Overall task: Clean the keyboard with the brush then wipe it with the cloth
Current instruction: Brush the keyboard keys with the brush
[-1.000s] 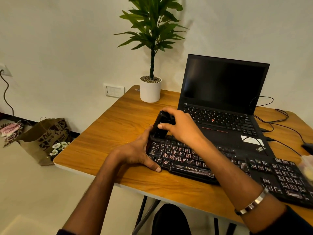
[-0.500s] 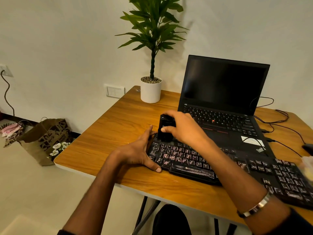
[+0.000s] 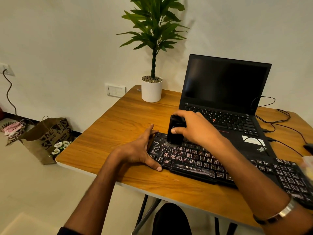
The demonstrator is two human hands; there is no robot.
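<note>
1. Change from the earlier frames: the brush (image 3: pixel 175 130) has moved down from a tilted position above the top-left corner of the keyboard (image 3: pixel 191 160) to an upright position with its bristles on the upper key rows. The right hand (image 3: pixel 194 128) has shifted slightly rightward with it. The left hand (image 3: pixel 138 152) has not moved.
2. Right hand: the fingers curl over the top of the black brush body and the thumb presses its near face. The grip is closed around the brush.
3. Brush contact: the pale bristle tips touch the keys near the top-left of the keyboard, just right of the left hand's fingertips.
4. Left hand: the fingers are extended and spread. The thumb lies along the front left edge of the keyboard; the other fingers rest against its left end. The hand braces the keyboard and holds nothing.
5. Keyboard position: it lies on the wooden table (image 3: pixel 118 133), directly in front of the open laptop (image 3: pixel 225 92), at a slant, with its right end running toward the right edge of the view. The keys carry pale dust or residue.
6. Cloth: a pale blurred object sits at the far right edge; it cannot be identified.
7. Surroundings: a potted plant (image 3: pixel 152 89) stands at the table's far left corner. A paper bag (image 3: pixel 45 138) sits on the floor to the left.
8. A metal bracelet (image 3: pixel 286 211) is worn on the right wrist.
</note>
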